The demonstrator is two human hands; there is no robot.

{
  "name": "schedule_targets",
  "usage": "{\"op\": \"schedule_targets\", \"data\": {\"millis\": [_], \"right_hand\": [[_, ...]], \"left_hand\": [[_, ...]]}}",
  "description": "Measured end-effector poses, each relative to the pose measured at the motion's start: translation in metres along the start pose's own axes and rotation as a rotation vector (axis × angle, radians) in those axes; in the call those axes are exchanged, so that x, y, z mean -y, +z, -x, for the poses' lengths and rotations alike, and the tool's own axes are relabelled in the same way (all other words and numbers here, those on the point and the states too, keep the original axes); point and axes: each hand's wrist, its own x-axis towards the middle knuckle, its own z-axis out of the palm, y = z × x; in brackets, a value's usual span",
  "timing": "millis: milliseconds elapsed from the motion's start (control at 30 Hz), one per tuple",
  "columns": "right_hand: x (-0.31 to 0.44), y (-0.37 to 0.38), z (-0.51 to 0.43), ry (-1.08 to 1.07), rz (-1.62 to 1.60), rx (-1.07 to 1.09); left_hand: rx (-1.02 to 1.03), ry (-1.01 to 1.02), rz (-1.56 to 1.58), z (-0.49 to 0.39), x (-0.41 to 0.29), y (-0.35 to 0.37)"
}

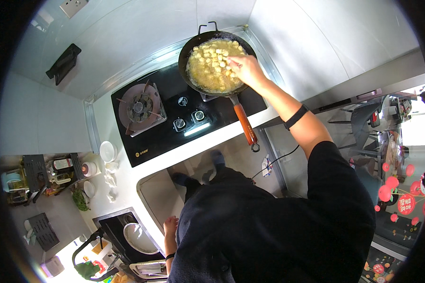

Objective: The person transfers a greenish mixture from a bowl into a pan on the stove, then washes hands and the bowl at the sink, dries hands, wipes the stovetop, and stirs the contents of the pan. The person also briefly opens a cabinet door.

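My right hand [247, 70] reaches over a dark frying pan [182, 67] on the right burner. Its fingers are bent close together above the food, and whether a piece is between them cannot be made out. Pale cubes [212, 56], like tofu, lie in bubbling yellowish oil inside the pan. The pan's wooden handle [245, 123] points back towards me over the counter edge. Low beside my body hangs my left hand [170, 225], loosely curled, with nothing visible in it, near the counter's front edge.
The left burner [138, 107] has no pan on it. Two control knobs [189, 120] sit on the black glass hob [170, 141]. A white bowl [108, 151] stands left of the hob. Further back, a black sink [115, 230] holds a large round basin [140, 238]. Tiled walls enclose the hob.
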Motion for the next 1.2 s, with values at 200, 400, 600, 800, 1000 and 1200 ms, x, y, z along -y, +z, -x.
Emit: {"op": "schedule_targets", "data": {"millis": [200,400,600,800,1000,1200], "right_hand": [[-0.018,-0.025,-0.056,0.342,-0.294,-0.029],[-0.029,0.039,-0.117,0.449,-0.282,-0.077],[-0.017,0.075,-0.092,0.361,-0.215,0.127],[0.0,0.021,-0.039,0.188,-0.155,0.295],[0.029,0.04,-0.026,-0.121,-0.254,0.241],[0.01,0.068,-0.051,0.014,-0.056,0.107]], "left_hand": [[0.009,0.002,0.177,-0.018,0.062,0.002],[-0.003,0.039,0.135,-0.003,0.042,-0.005],[-0.024,-0.027,0.001,0.016,-0.014,-0.012],[0.015,-0.04,-0.008,-0.013,0.022,-0.005],[0.04,-0.017,-0.011,-0.017,0.016,-0.008],[0.009,-0.014,-0.226,-0.009,-0.048,-0.025]]}}
